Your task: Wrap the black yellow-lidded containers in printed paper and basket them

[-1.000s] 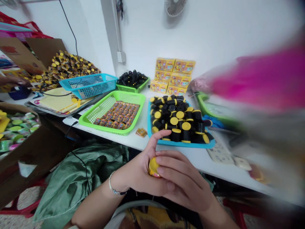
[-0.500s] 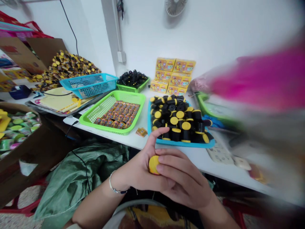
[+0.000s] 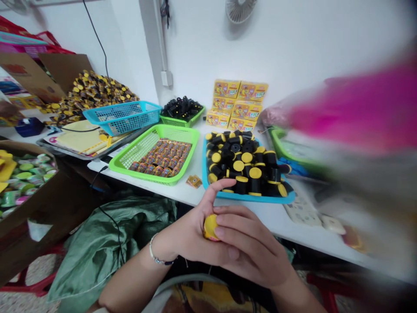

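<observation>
A small canister with a yellow cap is held between both hands just in front of the table edge. My left hand, with a bracelet at its wrist, is closed around it, the index finger stretched out. Over the cap and side lie the curled fingers of my right hand. Most of the canister's body is hidden. Beyond the hands is a blue basket heaped with black canisters that have yellow caps. Left of it, small flat printed pieces lie on the white table.
A green basket holds rows of labelled canisters. Behind stand another green basket of black parts, a blue basket and stacked yellow boxes. A carton is at left; a blurred pink object covers the right.
The canister has tilted slightly in my hands, so more of its printed side shows under the cap. A blurred dark shape, perhaps another person's hand, has appeared at the left edge.
</observation>
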`<state>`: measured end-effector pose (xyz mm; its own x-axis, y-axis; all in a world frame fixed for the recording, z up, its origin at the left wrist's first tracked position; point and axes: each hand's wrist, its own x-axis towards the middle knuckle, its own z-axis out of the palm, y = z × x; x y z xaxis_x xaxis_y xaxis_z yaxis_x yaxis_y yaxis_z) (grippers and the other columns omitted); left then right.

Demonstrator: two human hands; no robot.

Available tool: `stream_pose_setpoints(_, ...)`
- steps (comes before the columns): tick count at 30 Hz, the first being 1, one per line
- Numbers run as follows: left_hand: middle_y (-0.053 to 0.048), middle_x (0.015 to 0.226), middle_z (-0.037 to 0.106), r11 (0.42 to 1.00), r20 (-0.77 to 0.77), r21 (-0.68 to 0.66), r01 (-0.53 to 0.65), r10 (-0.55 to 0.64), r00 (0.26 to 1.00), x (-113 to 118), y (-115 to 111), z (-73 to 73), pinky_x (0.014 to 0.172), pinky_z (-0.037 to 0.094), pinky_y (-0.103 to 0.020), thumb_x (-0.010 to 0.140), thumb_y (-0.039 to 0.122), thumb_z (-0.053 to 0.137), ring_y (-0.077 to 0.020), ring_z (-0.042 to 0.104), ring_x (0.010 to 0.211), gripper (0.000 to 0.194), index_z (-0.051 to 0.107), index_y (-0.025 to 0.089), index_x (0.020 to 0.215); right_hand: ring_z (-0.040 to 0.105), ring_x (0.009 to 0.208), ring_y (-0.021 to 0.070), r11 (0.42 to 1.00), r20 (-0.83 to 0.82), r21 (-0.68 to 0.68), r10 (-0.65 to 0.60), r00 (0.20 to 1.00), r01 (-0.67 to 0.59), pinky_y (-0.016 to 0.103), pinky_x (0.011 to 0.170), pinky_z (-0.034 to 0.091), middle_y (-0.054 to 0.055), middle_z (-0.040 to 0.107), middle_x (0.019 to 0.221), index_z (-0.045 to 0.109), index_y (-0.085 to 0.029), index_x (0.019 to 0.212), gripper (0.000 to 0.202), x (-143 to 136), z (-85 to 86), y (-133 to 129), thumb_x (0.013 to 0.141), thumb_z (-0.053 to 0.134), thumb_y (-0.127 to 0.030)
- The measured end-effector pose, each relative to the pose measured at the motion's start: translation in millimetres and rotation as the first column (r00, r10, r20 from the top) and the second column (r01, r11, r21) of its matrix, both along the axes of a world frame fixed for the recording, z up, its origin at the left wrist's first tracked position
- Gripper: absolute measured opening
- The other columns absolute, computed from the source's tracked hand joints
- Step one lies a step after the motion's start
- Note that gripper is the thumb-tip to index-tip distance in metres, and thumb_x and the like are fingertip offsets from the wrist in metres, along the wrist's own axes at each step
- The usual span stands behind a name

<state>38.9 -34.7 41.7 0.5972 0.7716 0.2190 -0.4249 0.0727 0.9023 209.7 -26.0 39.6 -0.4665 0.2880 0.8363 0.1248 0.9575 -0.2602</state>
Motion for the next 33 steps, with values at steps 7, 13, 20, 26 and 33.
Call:
stream_pose_setpoints(7, -0.001, 0.106, 0.062, 0.894, -0.381, 0.316, -0.318, 0.427, 0.820, -5.7, -6.8, 14.4, 0.081, 0.051, -0.026, 0.084, 0.015, 0.074, -0.0129, 0.063, 0.086, 0.072, 0.030, 0.029, 0.138, 0.067, 0.117, 0.0233, 0.986, 0.047, 0.064, -0.160, 0.986, 0.157, 0.042, 0.102, 0.060, 0.010, 0.071, 0.116, 0.058, -0.018, 0.132, 0.039, 0.3, -9.9, 7.4, 0.094, 0.060, -0.011)
stream_pose_setpoints(13, -0.001, 0.093, 0.072, 0.736, -0.658, 0.625, -0.260, 0.676, 0.332, -63.2, 36.7, 41.4, 0.077, 0.053, -0.027, 0.086, 0.048, 0.072, -0.0170, 0.067, 0.083, 0.030, 0.063, 0.021, 0.098, 0.060, 0.126, 0.0258, 0.904, 0.078, 0.162, -0.410, 0.909, 0.395, 0.041, 0.104, 0.057, 0.015, 0.061, 0.132, 0.059, -0.016, 0.130, 0.044, 9.9, -16.7, 8.9, 0.088, 0.071, -0.013)
stream_pose_setpoints(20, -0.006, 0.100, 0.076, 0.763, -0.786, 0.608, -0.218, 0.540, -0.302, -193.0, 152.1, 60.8, 0.088, 0.053, -0.039, 0.084, 0.042, 0.077, -0.0277, 0.070, 0.097, 0.031, 0.071, 0.014, 0.095, 0.065, 0.113, 0.0238, 0.870, 0.094, 0.106, -0.491, 0.866, 0.481, 0.037, 0.097, 0.056, 0.012, 0.063, 0.128, 0.066, -0.019, 0.117, 0.028, 48.1, -14.2, 11.2, 0.090, 0.066, -0.012)
stream_pose_setpoints(26, -0.007, 0.114, 0.070, 0.903, -0.868, 0.403, -0.145, 0.327, -0.374, -219.4, 172.7, 27.2, 0.085, 0.060, -0.042, 0.097, 0.036, 0.065, -0.0232, 0.070, 0.098, 0.028, 0.066, 0.014, 0.115, 0.069, 0.102, 0.0237, 0.834, 0.085, 0.061, -0.551, 0.830, 0.548, 0.041, 0.092, 0.054, 0.009, 0.069, 0.112, 0.069, -0.022, 0.107, 0.016, 59.8, 0.7, 33.5, 0.092, 0.066, -0.016)
stream_pose_setpoints(33, -0.016, 0.122, 0.069, 0.731, -0.692, 0.680, -0.053, 0.616, -0.377, -183.5, 137.0, 38.1, 0.100, 0.050, -0.049, 0.100, 0.031, 0.056, -0.0321, 0.066, 0.113, 0.033, 0.064, 0.008, 0.122, 0.062, 0.104, 0.0331, 0.689, 0.325, 0.165, -0.714, 0.620, 0.706, 0.049, 0.084, 0.050, 0.014, 0.073, 0.111, 0.071, -0.016, 0.113, 0.028, 46.0, -11.6, 69.1, 0.093, 0.064, -0.034)
